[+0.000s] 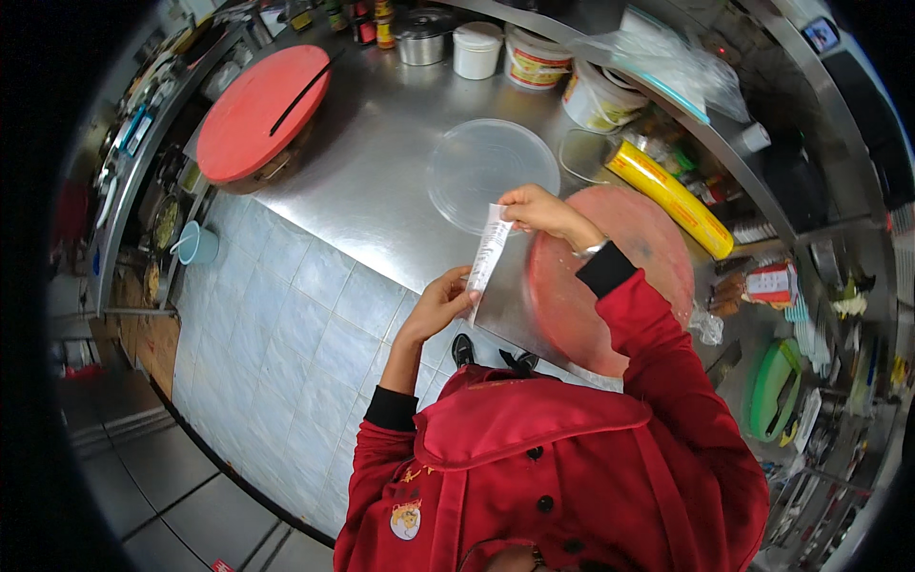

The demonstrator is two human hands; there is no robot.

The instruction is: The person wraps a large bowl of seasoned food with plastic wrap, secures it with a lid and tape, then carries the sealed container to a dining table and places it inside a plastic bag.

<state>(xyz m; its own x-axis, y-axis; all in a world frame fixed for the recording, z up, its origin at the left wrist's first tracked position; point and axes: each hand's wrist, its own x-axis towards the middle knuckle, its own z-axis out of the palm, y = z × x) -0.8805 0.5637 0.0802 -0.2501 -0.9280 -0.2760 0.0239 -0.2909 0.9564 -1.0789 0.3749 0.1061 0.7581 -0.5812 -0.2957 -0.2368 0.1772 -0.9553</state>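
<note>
A long narrow slip of white paper point(489, 250) with printed writing is stretched between my two hands above the front edge of the steel counter. My left hand point(443, 300) pinches its lower end. At the upper end my right hand point(536, 211) grips it between thumb and fingers, over the rim of a round clear plastic lid point(486, 164) lying on the counter. A round red cutting board point(607, 286) lies under my right forearm.
Another round red board point(257, 114) with a thin black stick on it stands at the far left. White tubs point(477, 50), a steel pot point(422, 39) and bottles line the counter's back. A yellow film roll box point(668, 196) lies at right. A blue bucket point(195, 243) is beyond the tiled floor.
</note>
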